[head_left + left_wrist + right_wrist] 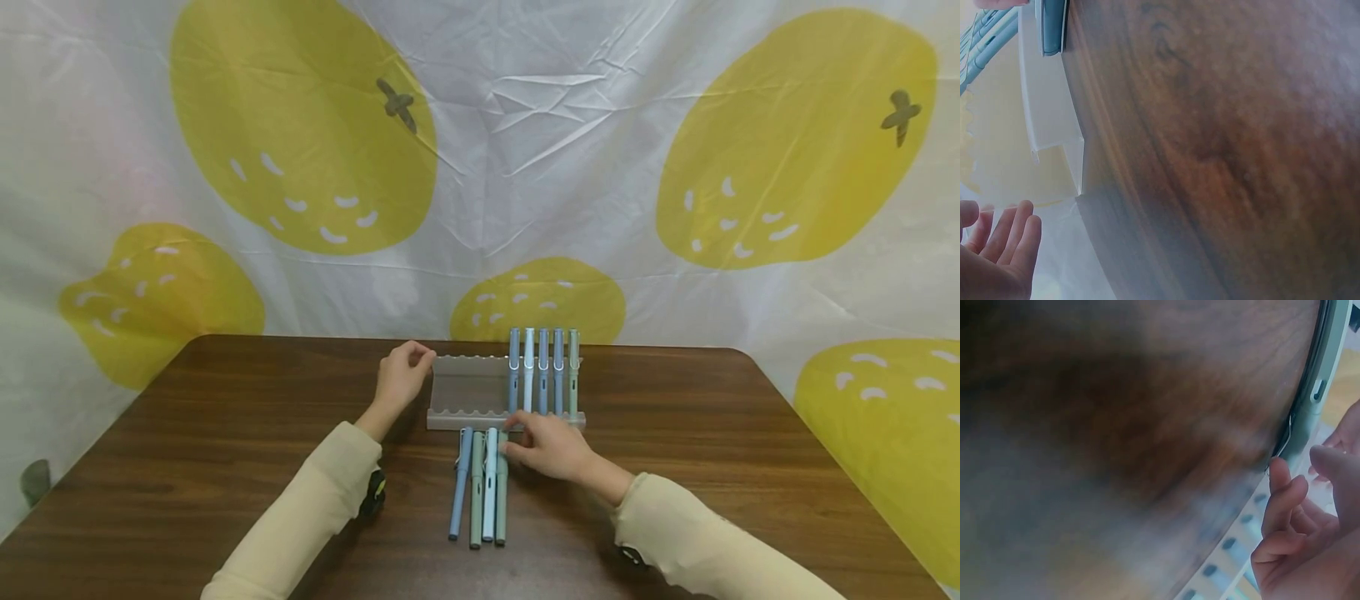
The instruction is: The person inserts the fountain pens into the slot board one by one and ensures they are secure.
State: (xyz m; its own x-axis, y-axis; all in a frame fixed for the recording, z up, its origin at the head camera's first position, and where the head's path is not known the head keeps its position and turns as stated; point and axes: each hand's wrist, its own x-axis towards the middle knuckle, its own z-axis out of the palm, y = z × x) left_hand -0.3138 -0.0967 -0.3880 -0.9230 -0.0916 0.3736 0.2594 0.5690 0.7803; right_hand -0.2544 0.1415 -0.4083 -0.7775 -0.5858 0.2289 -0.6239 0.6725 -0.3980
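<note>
A clear pen rack (468, 383) with scalloped edges stands near the table's far side, several capped pens (543, 375) upright in its right half. At its upper left corner, my left hand (401, 379) pinches the edge between thumb and fingers. Before the rack lie a blue pen (461, 483), a green pen (477, 492) and a pale blue pen (491, 487) side by side. My right hand (551, 446) holds the cap end of the rightmost green pen (502, 500) between thumb and index finger; the right wrist view shows that pen's clip (1288, 434) close up.
The brown wooden table (225, 450) extends to both sides of the rack. Behind it hangs a white cloth (540, 192) printed with big yellow fruits. The rack's front ledge (465, 422) lies just beyond the loose pens' cap ends.
</note>
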